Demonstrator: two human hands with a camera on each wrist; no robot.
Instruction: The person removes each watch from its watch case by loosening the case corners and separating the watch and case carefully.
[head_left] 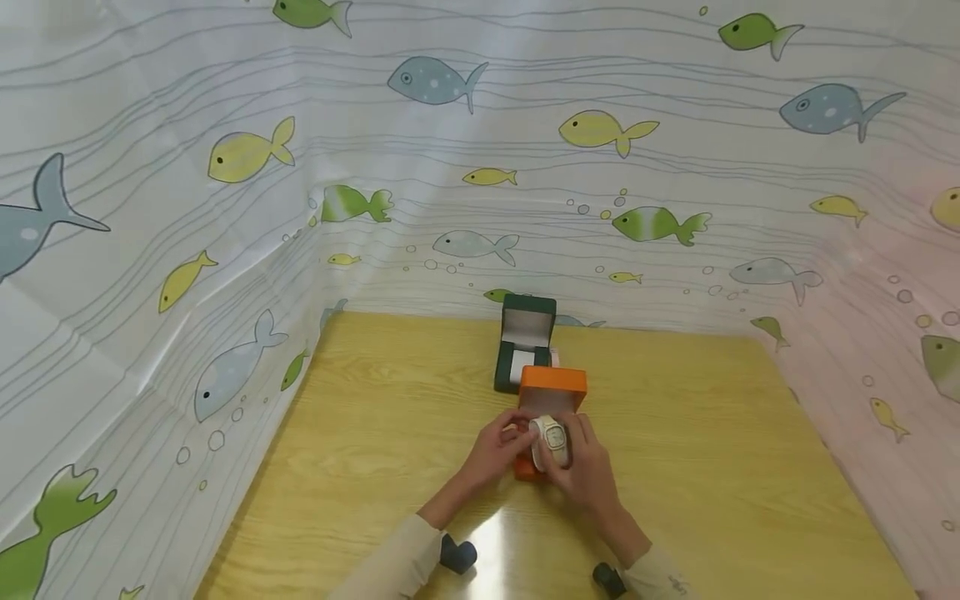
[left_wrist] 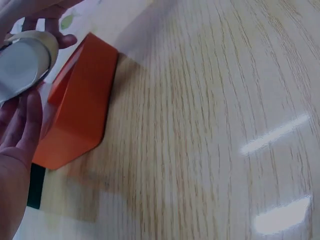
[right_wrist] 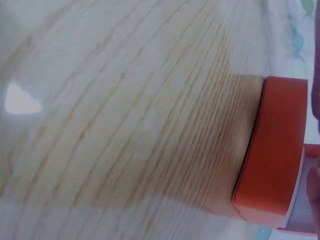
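A cream wristwatch [head_left: 555, 438] with a squarish face sits wrapped round a pale cushion [left_wrist: 20, 67]. My left hand [head_left: 497, 452] grips it from the left, its fingertips at the strap and cushion edge. From the other side my right hand [head_left: 591, 471] pinches it, with the thumb along the front. Both hands hold it over an orange watch box [head_left: 553, 380], whose lid stands raised behind them. In the right wrist view only a sliver of fingers [right_wrist: 314, 192] shows at the right edge, beside the box's orange wall [right_wrist: 275, 150].
Directly behind the orange box stands a dark green watch box [head_left: 529, 305], lid up, with a white insert [head_left: 522, 364]. Both are on a yellow wood-grain table [head_left: 697, 450]. Fish-printed sheeting [head_left: 540, 150] walls the back and both sides.
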